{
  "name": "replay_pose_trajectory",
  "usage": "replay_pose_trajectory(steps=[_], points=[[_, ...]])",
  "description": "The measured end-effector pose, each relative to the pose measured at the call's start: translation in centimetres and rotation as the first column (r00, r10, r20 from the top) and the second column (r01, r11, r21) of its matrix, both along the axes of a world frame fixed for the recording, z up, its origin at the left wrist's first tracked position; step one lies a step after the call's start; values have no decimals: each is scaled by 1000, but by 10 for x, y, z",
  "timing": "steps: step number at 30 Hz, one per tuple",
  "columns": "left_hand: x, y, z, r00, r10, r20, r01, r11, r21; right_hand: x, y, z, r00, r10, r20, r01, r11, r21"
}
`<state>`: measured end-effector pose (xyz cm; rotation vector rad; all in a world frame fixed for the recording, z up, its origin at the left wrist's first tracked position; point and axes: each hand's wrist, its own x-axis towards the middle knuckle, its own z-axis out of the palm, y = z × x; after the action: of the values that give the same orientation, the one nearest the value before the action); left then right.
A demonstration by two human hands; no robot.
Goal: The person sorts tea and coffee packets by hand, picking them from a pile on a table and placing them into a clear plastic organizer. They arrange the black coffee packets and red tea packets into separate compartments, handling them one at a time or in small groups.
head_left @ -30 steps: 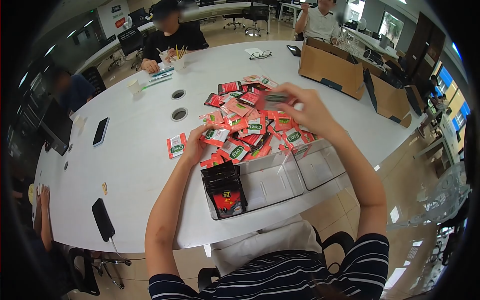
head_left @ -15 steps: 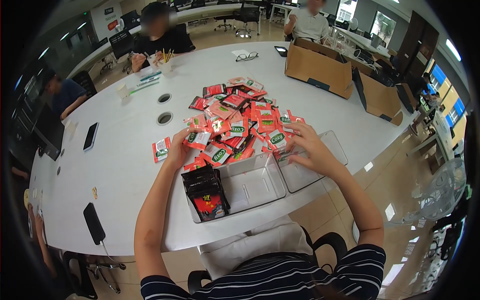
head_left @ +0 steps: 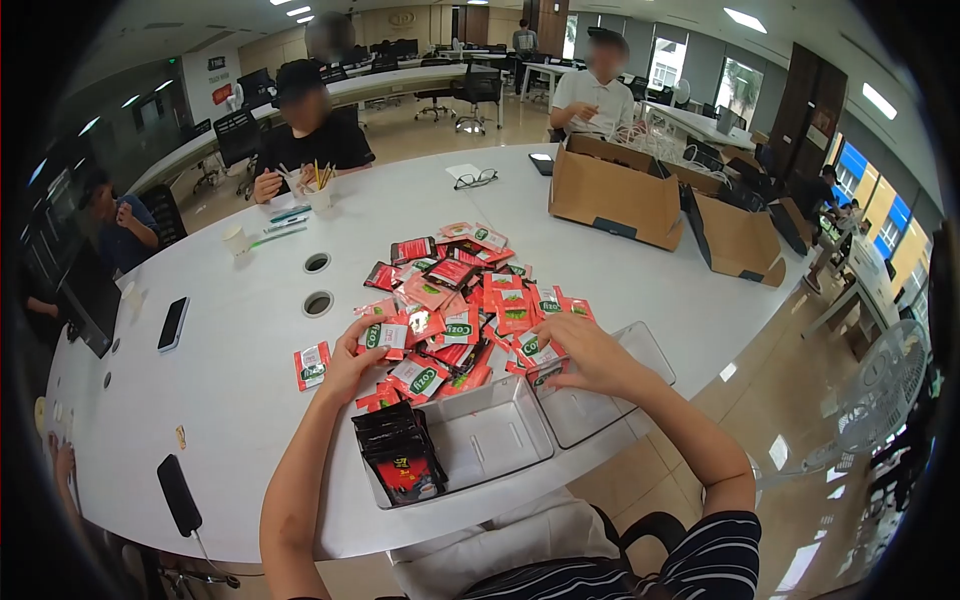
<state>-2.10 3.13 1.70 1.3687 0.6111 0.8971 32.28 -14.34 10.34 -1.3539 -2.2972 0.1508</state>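
Note:
A heap of red Cozy sachets (head_left: 455,325) lies on the white table. On its left side my left hand (head_left: 352,358) has its fingers on a red and white Cozy sachet (head_left: 386,337), held between thumb and fingers. My right hand (head_left: 580,352) is curved over the heap's right edge, thumb and fingers apart, above the clear lid (head_left: 610,400); whether its fingertips touch a sachet is unclear. Nearer my body, a clear plastic box (head_left: 490,440) holds a stack of black and red coffee sachets (head_left: 405,460) in its left end.
Open cardboard boxes (head_left: 615,200) stand at the back right, near glasses (head_left: 475,180) and a phone. Two more phones (head_left: 174,324) lie at the left. Pen cup (head_left: 320,195) and paper cup (head_left: 235,240) stand farther back. Several people sit around the table.
The head view has tilted up, so the table things sit lower in the frame. Both hands stay at the heap in nearly the same poses.

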Motion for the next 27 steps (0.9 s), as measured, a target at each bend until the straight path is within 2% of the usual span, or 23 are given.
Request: replay_pose_trajectory(steps=[5, 8, 10, 12, 14, 15, 16, 18, 20, 23, 26, 27], points=[[3, 2, -3, 998, 14, 56, -16, 1000, 23, -3, -5, 5, 999, 50, 5, -50, 999, -8], [5, -2, -2, 995, 61, 80, -66, 996, 59, -4, -10, 9, 1000, -4, 7, 4, 1000, -1], [4, -2, -2, 994, 91, 64, -94, 994, 51, -11, -17, 20, 999, -28, -15, 28, 1000, 3], [-2, -4, 7, 993, 117, -31, -117, 993, 3, -21, -21, 26, 999, -34, -29, 35, 999, 14], [-3, -12, 34, 969, 213, -125, -193, 969, 152, -31, -22, 32, 999, -42, -33, 44, 997, 59], [-1, -6, 30, 973, 229, 30, -230, 955, 187, -37, -22, 35, 997, -34, -65, 38, 997, 65], [-3, -3, 38, 965, 260, -25, -231, 896, 379, -46, -20, 39, 998, -25, -65, 32, 993, 115], [-3, -11, 60, 962, 227, -150, -119, 847, 517, -65, -15, 49, 997, -13, -76, 29, 977, 213], [4, -33, 82, 948, 232, -216, -67, 812, 580, -88, -8, 57, 991, 3, -136, 37, 955, 293], [11, -79, 123, 956, 215, -201, 19, 637, 771, -119, 4, 66, 980, 57, -189, 33, 896, 442], [16, -104, 128, 921, 312, -235, 63, 476, 877, -126, 0, 60, 964, -9, -265, 92, 949, 301], [16, -108, 127, 907, 343, -245, 69, 452, 889, -130, 1, 60, 961, 9, -278, 103, 917, 386]])
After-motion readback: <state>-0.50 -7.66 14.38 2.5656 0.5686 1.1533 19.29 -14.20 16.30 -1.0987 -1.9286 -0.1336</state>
